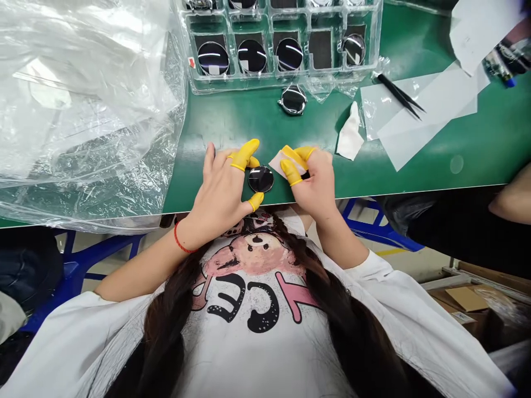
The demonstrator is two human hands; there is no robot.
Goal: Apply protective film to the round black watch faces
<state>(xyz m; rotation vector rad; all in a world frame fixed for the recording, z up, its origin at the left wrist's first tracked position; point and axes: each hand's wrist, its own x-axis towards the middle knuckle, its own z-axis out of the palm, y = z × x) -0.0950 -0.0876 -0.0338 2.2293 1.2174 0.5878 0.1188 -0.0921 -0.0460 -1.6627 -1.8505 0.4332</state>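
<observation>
Risk: bare lens (pixel 261 179) sits flat on green mat (pixel 224 119); slipping finger or trapped grit could scratch face. Pale film (pixel 276 164), pinched tight, could crease or tear under hard pull. Left hand (pixel 219 190) palm down, fingers spread wide, yellow cots (pixel 250 155) straddling lens; rim contact unclear. Right hand (pixel 313 179) just beside lens, fingers narrow, holding film.

a green bench (pixel 224 119) holds a round lens (pixel 261 179), plastic tray (pixel 286 80), tweezers (pixel 400 95).
</observation>
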